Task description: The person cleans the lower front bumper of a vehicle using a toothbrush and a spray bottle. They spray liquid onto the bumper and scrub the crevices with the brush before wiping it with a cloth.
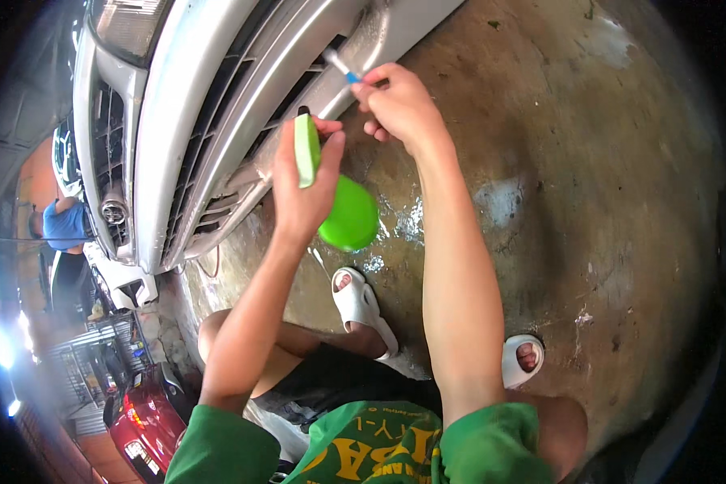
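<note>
My left hand (305, 181) is wrapped around a bright green spray bottle (349, 218), its trigger head with a dark nozzle pointing at the car bumper. In my right hand (402, 103) is a small brush (346, 69) with a blue and white handle, pinched between thumb and fingers. The brush's tip is blurred and reaches the lower grille opening; whether it touches cannot be told. Before me stands the front of a silver car, its bumper (272, 78) wet with droplets along the lower edge. Dark slats of the lower grille (296, 91) run beside both hands.
The concrete floor (556, 181) is wet, with shiny puddles below the bottle. My feet in white slides (357, 296) are on it. At the far left are a person in a blue shirt (65, 224), a white bumper part (121, 281) and a red vehicle (148, 423).
</note>
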`<state>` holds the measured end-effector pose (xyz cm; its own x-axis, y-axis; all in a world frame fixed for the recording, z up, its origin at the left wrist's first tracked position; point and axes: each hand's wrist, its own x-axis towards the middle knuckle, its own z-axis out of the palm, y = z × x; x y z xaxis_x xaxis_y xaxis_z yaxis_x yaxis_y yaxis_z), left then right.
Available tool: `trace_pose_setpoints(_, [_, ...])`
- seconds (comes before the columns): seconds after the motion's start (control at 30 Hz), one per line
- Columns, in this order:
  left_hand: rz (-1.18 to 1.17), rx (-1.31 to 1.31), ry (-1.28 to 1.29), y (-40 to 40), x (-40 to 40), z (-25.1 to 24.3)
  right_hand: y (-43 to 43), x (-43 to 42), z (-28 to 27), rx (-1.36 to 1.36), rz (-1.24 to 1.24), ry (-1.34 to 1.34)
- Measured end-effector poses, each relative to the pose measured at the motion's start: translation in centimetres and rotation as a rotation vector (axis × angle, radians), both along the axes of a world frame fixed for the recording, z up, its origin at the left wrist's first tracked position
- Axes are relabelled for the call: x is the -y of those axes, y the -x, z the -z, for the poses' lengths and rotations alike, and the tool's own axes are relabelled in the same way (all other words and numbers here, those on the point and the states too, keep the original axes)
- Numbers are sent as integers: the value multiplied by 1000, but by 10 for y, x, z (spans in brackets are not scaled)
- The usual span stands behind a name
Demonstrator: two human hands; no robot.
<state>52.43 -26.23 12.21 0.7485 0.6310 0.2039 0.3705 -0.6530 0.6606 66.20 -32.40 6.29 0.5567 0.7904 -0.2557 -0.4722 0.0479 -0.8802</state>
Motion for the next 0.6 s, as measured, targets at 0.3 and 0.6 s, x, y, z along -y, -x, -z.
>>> trace_pose_setpoints(0.3, [-154,-22,-404,-39,-1,26,-4,-6,3,443,290,223])
trace_pose_setpoints(0.6, [-126,-79,-470,-32,1,16,-1,-12,11,151,168,-120])
